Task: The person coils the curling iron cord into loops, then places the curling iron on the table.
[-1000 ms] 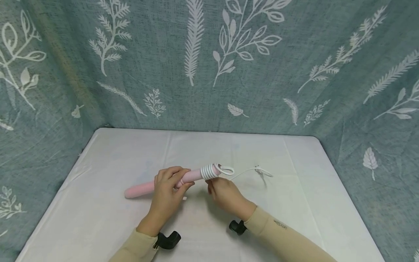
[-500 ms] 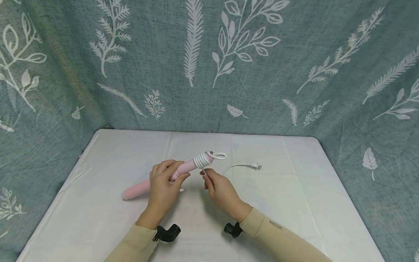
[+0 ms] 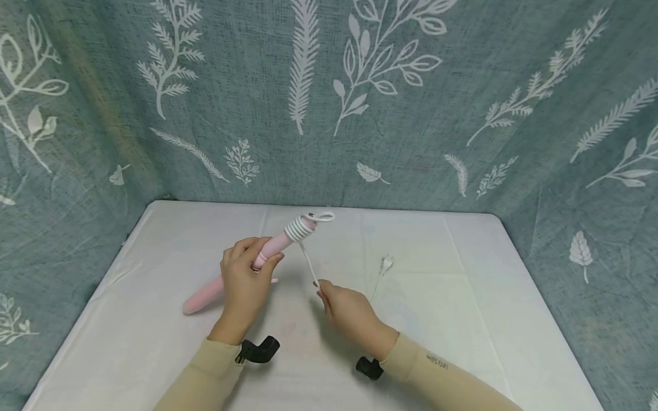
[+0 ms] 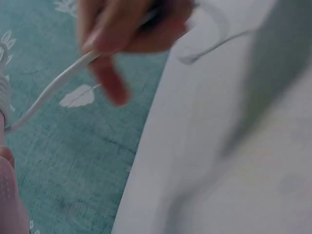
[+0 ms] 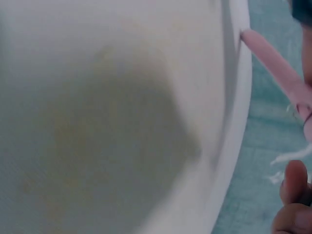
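My left hand (image 3: 244, 282) grips a pink curling iron (image 3: 203, 295) around its middle, tilted with the handle end raised up and to the right. Several turns of white power cord (image 3: 299, 228) are wound round that handle, and a small loop sticks out past its end. From the coils the cord runs taut down to my right hand (image 3: 354, 311), which pinches it between thumb and fingers. In the left wrist view the pinched cord (image 4: 56, 84) shows close up. The right wrist view catches the barrel (image 5: 275, 61) at its right edge.
The cord's loose end, with its white plug (image 3: 386, 263), extends beyond my right hand over the white-covered table (image 3: 437, 319). A green leaf-patterned curtain (image 3: 329, 160) surrounds the table at the back and sides. A black wrist mount (image 3: 260, 349) sits at my left cuff.
The curling iron's handle end has swung up and left with my left hand. My right hand has drawn away from the coils, stretching the cord between. The plug end has shifted left.
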`<state>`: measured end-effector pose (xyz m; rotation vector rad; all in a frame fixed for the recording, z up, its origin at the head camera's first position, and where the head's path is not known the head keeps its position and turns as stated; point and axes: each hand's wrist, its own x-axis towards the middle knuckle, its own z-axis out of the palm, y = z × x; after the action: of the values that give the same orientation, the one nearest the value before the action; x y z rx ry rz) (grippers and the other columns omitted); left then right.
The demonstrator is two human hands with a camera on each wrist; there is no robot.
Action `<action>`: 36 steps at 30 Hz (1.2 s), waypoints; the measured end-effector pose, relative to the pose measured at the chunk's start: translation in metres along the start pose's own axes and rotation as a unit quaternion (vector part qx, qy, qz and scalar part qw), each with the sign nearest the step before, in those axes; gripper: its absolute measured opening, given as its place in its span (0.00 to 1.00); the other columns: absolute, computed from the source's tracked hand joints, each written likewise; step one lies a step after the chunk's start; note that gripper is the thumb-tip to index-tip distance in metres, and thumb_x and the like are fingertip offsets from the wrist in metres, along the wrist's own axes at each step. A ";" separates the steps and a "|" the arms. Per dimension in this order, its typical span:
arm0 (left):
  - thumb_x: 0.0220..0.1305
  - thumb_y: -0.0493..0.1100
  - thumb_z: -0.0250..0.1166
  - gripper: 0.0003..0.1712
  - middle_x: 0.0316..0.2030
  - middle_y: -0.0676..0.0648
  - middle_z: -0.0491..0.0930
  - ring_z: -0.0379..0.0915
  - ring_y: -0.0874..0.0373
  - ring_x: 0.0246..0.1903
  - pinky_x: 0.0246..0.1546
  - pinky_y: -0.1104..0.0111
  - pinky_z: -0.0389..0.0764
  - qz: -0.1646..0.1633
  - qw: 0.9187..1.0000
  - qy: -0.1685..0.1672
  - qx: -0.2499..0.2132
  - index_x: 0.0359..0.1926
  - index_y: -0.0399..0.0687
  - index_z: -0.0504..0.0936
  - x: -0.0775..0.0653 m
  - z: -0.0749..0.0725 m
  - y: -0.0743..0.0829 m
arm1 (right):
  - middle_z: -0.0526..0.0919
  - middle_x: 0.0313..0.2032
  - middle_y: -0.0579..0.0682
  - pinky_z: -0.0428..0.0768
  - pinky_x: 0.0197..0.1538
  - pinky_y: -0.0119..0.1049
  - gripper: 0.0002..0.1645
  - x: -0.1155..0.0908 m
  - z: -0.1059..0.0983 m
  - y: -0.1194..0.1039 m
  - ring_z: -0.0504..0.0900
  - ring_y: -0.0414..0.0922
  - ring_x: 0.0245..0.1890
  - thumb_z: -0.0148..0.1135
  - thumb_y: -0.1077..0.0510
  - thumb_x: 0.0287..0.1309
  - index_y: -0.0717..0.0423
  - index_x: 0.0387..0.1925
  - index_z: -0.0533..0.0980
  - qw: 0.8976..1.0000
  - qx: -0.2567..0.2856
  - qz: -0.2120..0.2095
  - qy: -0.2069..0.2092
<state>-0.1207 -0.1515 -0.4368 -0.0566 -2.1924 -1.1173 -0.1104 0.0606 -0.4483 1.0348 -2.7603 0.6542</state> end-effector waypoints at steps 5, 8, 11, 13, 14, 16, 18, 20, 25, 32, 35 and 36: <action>0.48 0.40 0.77 0.20 0.44 0.42 0.80 0.66 0.42 0.43 0.47 0.52 0.59 -0.026 1.000 0.010 0.012 0.44 0.42 0.86 0.006 -0.004 -0.006 | 0.79 0.22 0.44 0.71 0.18 0.31 0.07 -0.009 -0.001 -0.008 0.73 0.36 0.17 0.56 0.59 0.68 0.57 0.44 0.73 0.997 -0.052 -0.053 0.038; 0.47 0.40 0.78 0.20 0.44 0.42 0.80 0.66 0.42 0.43 0.47 0.52 0.59 -0.028 0.999 0.008 0.019 0.44 0.42 0.86 0.005 -0.004 -0.009 | 0.73 0.19 0.40 0.67 0.17 0.29 0.05 -0.011 -0.007 -0.012 0.67 0.34 0.15 0.56 0.58 0.68 0.56 0.41 0.73 0.995 -0.061 -0.066 0.053; 0.47 0.41 0.78 0.20 0.44 0.42 0.80 0.66 0.42 0.43 0.47 0.51 0.59 -0.029 0.999 0.000 0.027 0.44 0.43 0.86 0.004 -0.002 -0.012 | 0.72 0.19 0.39 0.66 0.18 0.27 0.04 -0.013 -0.013 -0.016 0.65 0.32 0.16 0.57 0.59 0.66 0.56 0.39 0.73 0.993 -0.066 -0.083 0.061; 0.47 0.42 0.78 0.20 0.44 0.43 0.79 0.66 0.43 0.44 0.48 0.51 0.59 -0.031 0.999 -0.011 0.034 0.44 0.44 0.86 0.002 -0.001 -0.014 | 0.73 0.19 0.39 0.66 0.18 0.27 0.04 -0.014 -0.017 -0.017 0.65 0.32 0.16 0.59 0.59 0.65 0.56 0.38 0.74 0.990 -0.073 -0.099 0.073; 0.48 0.42 0.78 0.20 0.44 0.43 0.79 0.67 0.43 0.44 0.49 0.51 0.59 -0.032 0.999 -0.017 0.038 0.44 0.45 0.86 0.002 -0.001 -0.015 | 0.73 0.20 0.40 0.67 0.18 0.27 0.04 -0.014 -0.019 -0.018 0.66 0.33 0.16 0.60 0.59 0.64 0.56 0.37 0.74 0.988 -0.076 -0.108 0.082; 0.48 0.42 0.78 0.20 0.45 0.44 0.79 0.66 0.43 0.44 0.49 0.50 0.59 -0.032 0.998 -0.030 0.044 0.44 0.45 0.86 0.000 0.000 -0.016 | 0.73 0.19 0.40 0.67 0.18 0.27 0.04 -0.014 -0.024 -0.019 0.66 0.33 0.17 0.62 0.60 0.62 0.56 0.36 0.75 0.983 -0.083 -0.128 0.102; 0.48 0.43 0.77 0.20 0.45 0.44 0.79 0.66 0.43 0.45 0.48 0.50 0.59 -0.029 0.997 -0.043 0.051 0.44 0.45 0.86 -0.003 0.001 -0.017 | 0.73 0.19 0.40 0.67 0.18 0.27 0.04 -0.013 -0.028 -0.020 0.67 0.34 0.17 0.63 0.61 0.61 0.56 0.35 0.75 0.978 -0.090 -0.146 0.123; 0.48 0.43 0.77 0.20 0.45 0.45 0.79 0.66 0.43 0.45 0.48 0.49 0.59 -0.023 0.997 -0.055 0.056 0.44 0.45 0.86 -0.007 0.003 -0.018 | 0.74 0.19 0.41 0.68 0.18 0.27 0.04 -0.012 -0.032 -0.021 0.67 0.34 0.17 0.64 0.61 0.60 0.56 0.35 0.75 0.974 -0.093 -0.158 0.136; 0.48 0.44 0.77 0.21 0.44 0.45 0.80 0.67 0.43 0.44 0.46 0.50 0.60 -0.004 0.995 -0.075 0.071 0.44 0.45 0.86 -0.014 0.005 -0.020 | 0.72 0.19 0.42 0.68 0.18 0.27 0.05 -0.009 -0.037 -0.023 0.66 0.34 0.17 0.58 0.59 0.66 0.57 0.34 0.74 0.970 -0.099 -0.173 0.142; 0.50 0.46 0.76 0.21 0.45 0.47 0.79 0.67 0.45 0.45 0.46 0.52 0.60 0.007 0.983 -0.154 0.102 0.46 0.47 0.85 -0.023 0.008 -0.019 | 0.72 0.19 0.43 0.69 0.19 0.29 0.09 -0.001 -0.045 -0.024 0.68 0.36 0.17 0.53 0.57 0.70 0.58 0.34 0.73 0.967 -0.102 -0.182 0.149; 0.51 0.45 0.75 0.21 0.45 0.48 0.79 0.68 0.45 0.45 0.46 0.52 0.62 0.022 0.972 -0.202 0.114 0.47 0.48 0.84 -0.029 0.009 -0.017 | 0.75 0.21 0.44 0.72 0.21 0.29 0.07 0.003 -0.049 -0.022 0.72 0.36 0.19 0.61 0.59 0.64 0.57 0.33 0.73 0.965 -0.111 -0.184 0.147; 0.51 0.45 0.75 0.20 0.45 0.49 0.79 0.68 0.46 0.45 0.46 0.53 0.62 0.028 0.969 -0.215 0.116 0.47 0.48 0.84 -0.030 0.010 -0.017 | 0.74 0.21 0.43 0.72 0.20 0.29 0.07 0.004 -0.051 -0.020 0.72 0.36 0.19 0.62 0.59 0.63 0.57 0.32 0.73 0.965 -0.114 -0.184 0.145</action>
<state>-0.1078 -0.1476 -0.4703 -0.2804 -2.6744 -0.8695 -0.1019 0.0666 -0.3944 1.2403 -2.2471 0.3858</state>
